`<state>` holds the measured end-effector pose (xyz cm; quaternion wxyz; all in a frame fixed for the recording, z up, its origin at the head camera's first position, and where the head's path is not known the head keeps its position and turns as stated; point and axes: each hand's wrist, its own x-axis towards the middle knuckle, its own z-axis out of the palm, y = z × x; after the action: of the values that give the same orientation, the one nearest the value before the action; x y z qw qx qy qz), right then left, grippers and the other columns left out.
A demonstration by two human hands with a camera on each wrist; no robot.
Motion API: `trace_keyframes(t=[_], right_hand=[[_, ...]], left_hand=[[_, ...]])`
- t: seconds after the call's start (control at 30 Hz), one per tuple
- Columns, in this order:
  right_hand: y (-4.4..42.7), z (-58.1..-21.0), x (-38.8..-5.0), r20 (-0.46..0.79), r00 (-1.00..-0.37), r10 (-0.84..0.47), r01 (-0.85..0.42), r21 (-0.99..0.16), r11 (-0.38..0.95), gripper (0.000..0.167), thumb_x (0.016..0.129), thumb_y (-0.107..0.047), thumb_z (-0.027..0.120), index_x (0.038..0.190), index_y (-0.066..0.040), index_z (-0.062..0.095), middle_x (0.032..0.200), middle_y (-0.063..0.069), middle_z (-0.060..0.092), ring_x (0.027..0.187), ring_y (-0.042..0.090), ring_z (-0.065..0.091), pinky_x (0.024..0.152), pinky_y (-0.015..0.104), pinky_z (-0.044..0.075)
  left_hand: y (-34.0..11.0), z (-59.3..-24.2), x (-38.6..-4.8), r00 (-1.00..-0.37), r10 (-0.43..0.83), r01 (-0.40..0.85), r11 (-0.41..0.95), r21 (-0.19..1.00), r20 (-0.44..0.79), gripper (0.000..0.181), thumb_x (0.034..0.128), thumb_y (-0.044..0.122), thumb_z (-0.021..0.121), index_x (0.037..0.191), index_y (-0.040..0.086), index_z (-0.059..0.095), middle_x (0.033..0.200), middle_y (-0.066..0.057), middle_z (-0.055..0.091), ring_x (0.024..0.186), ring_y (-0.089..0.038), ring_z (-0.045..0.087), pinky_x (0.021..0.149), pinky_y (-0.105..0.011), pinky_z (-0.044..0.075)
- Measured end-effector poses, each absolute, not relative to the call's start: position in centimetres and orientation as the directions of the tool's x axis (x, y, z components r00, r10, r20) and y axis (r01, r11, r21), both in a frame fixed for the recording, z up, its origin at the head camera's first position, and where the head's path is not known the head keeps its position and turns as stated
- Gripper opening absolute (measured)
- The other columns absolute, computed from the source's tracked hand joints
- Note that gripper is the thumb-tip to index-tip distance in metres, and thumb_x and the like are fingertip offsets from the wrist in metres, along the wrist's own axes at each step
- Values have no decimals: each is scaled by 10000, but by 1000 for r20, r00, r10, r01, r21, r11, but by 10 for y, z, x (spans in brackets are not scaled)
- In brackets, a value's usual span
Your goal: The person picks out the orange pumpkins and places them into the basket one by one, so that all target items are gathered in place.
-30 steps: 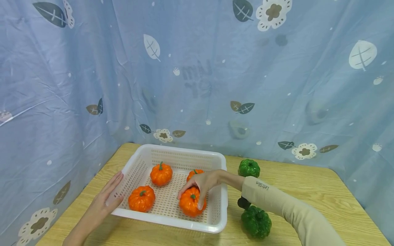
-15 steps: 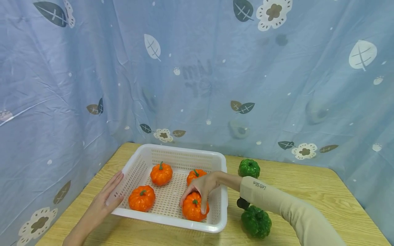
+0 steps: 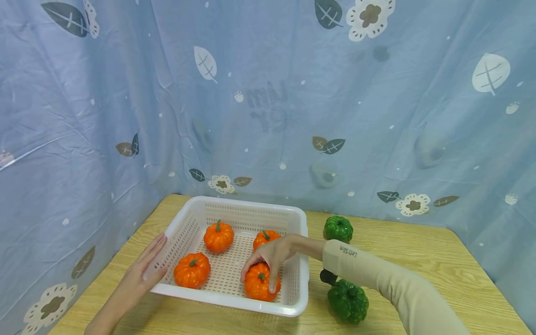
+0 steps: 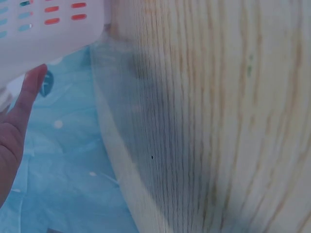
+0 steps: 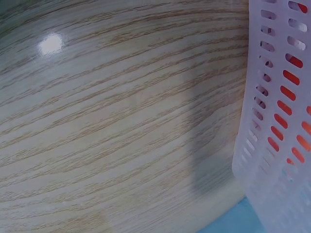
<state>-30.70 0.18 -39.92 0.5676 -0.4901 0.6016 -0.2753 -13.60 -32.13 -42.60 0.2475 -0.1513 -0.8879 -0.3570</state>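
Note:
A white perforated plastic basket (image 3: 234, 303) holds several small orange pumpkins. My right hand (image 3: 272, 258) reaches over the basket's right wall and grips the front-right pumpkin (image 3: 257, 284) from above, fingers on its far left side and thumb on its right. Just behind it sits another pumpkin (image 3: 264, 237), partly covered by that hand. At the left are a rear pumpkin (image 3: 218, 237) and a front pumpkin (image 3: 191, 272). My left hand (image 3: 136, 277) rests with extended fingers against the basket's left rim. In the left wrist view, a finger (image 4: 31, 90) lies by the basket wall (image 4: 73, 36).
Two green pumpkins stand on the wooden table (image 3: 410, 260) right of the basket: a rear one (image 3: 338, 229) and a front one (image 3: 348, 302) near my right forearm. A blue patterned curtain (image 3: 268, 116) hangs behind and along the left edge.
The gripped pumpkin shifted slightly right with my right hand, then back left, ending a little nearer the basket's front wall. My left hand stays at the rim.

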Motion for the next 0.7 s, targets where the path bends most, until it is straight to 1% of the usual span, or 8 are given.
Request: trace_keyframes(t=[0.1,0.37,0.57,0.7], right_hand=[[-1,-401,-306,-409,119,-905,-281,-888,364,648,717,204,710,1305,7,520,1277,-49,565,1089,10,525,1013,242,403],[-4,-405,-304,-404,137,-904,-286,-890,354,655,700,223,710,1292,28,505,1270,-13,560,1109,-7,494,1040,221,361],[-4,-404,-304,-404,154,-902,-297,-889,348,672,692,226,711,1289,34,472,1235,-65,538,1114,-11,479,1045,222,351],[-4,-403,-305,-416,158,-896,-312,-882,354,682,687,220,717,1284,15,459,1226,-71,518,1110,-16,467,1041,221,350]], left_hand=[[-322,-426,-136,-837,90,439,698,566,539,652,829,-7,667,1430,-4,413,1511,235,222,1336,123,167,981,-6,141],[-321,-428,-136,-826,90,453,694,559,557,654,810,-25,674,1416,-13,429,1529,178,257,1334,122,179,979,-5,154],[-320,-427,-136,-829,88,448,696,561,553,655,814,-23,670,1421,-7,425,1517,220,239,1335,120,175,979,-7,147],[-320,-425,-135,-831,93,450,694,563,549,649,826,-18,662,1427,-6,416,1524,197,240,1339,112,177,981,-8,149]])
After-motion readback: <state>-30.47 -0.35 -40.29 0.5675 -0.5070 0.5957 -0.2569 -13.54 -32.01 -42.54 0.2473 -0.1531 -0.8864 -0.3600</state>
